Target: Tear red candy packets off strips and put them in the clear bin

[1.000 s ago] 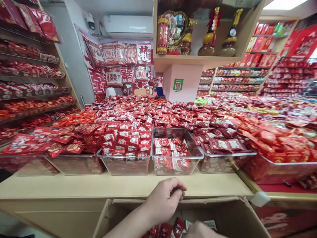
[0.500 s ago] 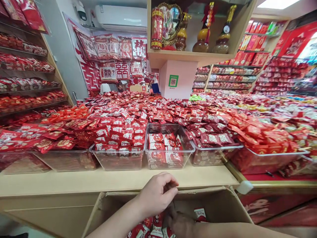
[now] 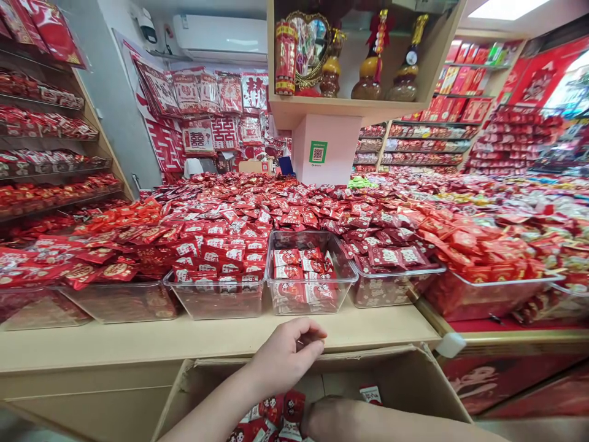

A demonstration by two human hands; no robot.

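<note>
While the left hand (image 3: 289, 355) hangs over the far edge of an open brown cardboard box (image 3: 405, 376), its fingers are loosely curled, with a gap showing between thumb and forefinger; whether anything sits inside the curl cannot be told. The left forearm slants across the box from the near side. The right hand (image 3: 329, 418) is down inside the box, back uppermost, beside a heap of small, shiny red-and-white packets (image 3: 271, 412) printed with cartoon faces. Its fingers are hidden, so I cannot tell whether they grip a packet. One red-and-white packet (image 3: 370, 395) lies apart from the heap, to the right of that hand.

Beyond the box, a pale wooden surface (image 3: 133, 341) carries a row of bins. Straight ahead of the left hand stands a clear plastic rectangular bin (image 3: 306, 239), partly filled with red-and-white packets (image 3: 288, 290) stacked in two columns, below its rim. Just left of it, a clear plastic bin (image 3: 216, 305) is piled high with red packets bearing white print (image 3: 221, 252); on its right, another (image 3: 386, 296) overflows with dark maroon packets (image 3: 391, 255).
</note>
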